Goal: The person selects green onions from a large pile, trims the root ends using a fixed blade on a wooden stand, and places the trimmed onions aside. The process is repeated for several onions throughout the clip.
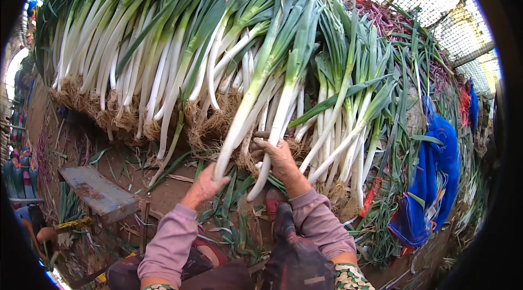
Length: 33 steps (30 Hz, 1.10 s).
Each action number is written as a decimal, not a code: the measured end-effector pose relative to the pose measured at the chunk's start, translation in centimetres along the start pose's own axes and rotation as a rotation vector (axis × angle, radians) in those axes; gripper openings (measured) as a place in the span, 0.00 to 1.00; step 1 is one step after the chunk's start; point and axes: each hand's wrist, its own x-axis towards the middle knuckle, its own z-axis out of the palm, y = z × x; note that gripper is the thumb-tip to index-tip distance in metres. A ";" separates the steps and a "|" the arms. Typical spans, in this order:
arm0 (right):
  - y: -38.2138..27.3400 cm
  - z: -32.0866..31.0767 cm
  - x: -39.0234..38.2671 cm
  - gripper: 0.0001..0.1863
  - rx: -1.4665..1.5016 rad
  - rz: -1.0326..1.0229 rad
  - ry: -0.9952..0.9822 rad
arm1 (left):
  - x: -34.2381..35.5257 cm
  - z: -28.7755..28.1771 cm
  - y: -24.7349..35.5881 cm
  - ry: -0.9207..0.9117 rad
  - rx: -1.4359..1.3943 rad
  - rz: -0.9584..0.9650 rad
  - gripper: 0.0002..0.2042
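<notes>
Two bare hands hold one leek each. The left hand is curled round the white foot of the left leek – the very end is hidden by the fingers. The right hand is wrapped round the white stalk of the right leek, whose pale tip hangs below it. Both slant toward the person, green tops resting against one big heap of leeks, too overlapped to count, many with roots showing. One long leaf crosses the stalks to the right.

One low metal bench stands to the left, apart from the hands. One large blue mesh bag lies on the right, near a red scrap. Loose green leaves – too many to count – litter the ground between the hands and the two feet
</notes>
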 end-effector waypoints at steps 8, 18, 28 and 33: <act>1.1 1.9 -2.1 0.18 0.062 -0.009 -0.098 | -2.5 4.3 3.9 -0.203 -0.361 0.139 0.30; 0.1 -0.5 -1.8 0.21 0.263 0.115 -0.123 | -3.4 6.0 6.7 -0.520 -0.816 -0.038 0.27; -11.2 5.0 -8.6 0.29 0.289 -0.225 -0.258 | -6.8 3.2 15.7 -0.466 -0.497 0.360 0.32; -10.5 -0.1 1.5 0.17 0.205 -0.268 0.095 | 5.7 -2.4 12.2 0.117 -0.149 0.302 0.27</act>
